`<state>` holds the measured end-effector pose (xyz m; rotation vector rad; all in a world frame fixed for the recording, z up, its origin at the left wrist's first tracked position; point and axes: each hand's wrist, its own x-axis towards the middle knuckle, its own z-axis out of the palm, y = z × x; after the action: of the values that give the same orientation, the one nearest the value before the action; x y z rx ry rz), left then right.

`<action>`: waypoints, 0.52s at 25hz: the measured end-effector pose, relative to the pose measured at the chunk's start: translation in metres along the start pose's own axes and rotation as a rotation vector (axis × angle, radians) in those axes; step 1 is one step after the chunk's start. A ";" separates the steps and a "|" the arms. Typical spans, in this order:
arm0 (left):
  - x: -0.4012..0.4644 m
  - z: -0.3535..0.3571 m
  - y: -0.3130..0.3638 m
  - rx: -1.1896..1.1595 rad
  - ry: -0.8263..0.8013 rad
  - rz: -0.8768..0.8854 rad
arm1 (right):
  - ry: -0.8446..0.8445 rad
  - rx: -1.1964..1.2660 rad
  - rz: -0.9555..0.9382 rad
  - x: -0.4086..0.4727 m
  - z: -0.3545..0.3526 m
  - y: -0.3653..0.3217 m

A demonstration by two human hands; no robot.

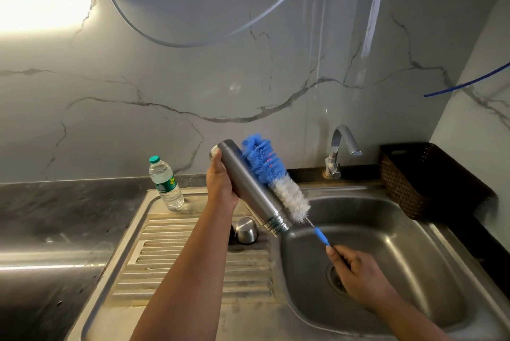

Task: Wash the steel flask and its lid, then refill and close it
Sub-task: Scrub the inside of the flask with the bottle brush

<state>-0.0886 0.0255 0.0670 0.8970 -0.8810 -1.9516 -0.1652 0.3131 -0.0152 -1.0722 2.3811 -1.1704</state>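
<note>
While the left hand (220, 183) grips the tilted cylindrical steel flask (249, 189) above the steel sink (386, 230), right-hand fingers (335, 253) pinching the blue-and-white bristle bottle brush (273, 175) against it, a wet flask could slip.

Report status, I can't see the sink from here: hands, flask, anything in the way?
Left hand grips tilted steel flask, mouth down over sink basin. Right hand holds blue-and-white bottle brush against flask's outside. Steel lid on drainboard. Nothing blocking.
</note>
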 end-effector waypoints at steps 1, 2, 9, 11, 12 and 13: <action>0.005 -0.005 0.004 -0.011 0.015 0.013 | -0.006 0.014 0.012 -0.004 -0.002 0.004; 0.009 -0.010 0.009 -0.035 0.029 0.019 | -0.014 0.039 0.029 -0.007 -0.004 0.007; 0.009 -0.005 0.005 -0.054 0.022 -0.036 | -0.024 -0.061 0.012 0.013 -0.001 -0.003; 0.009 -0.001 0.002 -0.057 0.029 -0.032 | -0.018 -0.067 0.003 0.022 0.001 -0.005; 0.011 -0.003 0.003 -0.067 0.042 -0.028 | -0.018 -0.072 0.004 0.023 0.000 -0.003; 0.014 -0.006 0.006 -0.085 0.060 -0.022 | -0.020 -0.079 0.006 0.020 -0.001 0.000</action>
<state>-0.0877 0.0095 0.0654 0.9146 -0.7511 -1.9550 -0.1799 0.2990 -0.0130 -1.0947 2.4318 -1.0659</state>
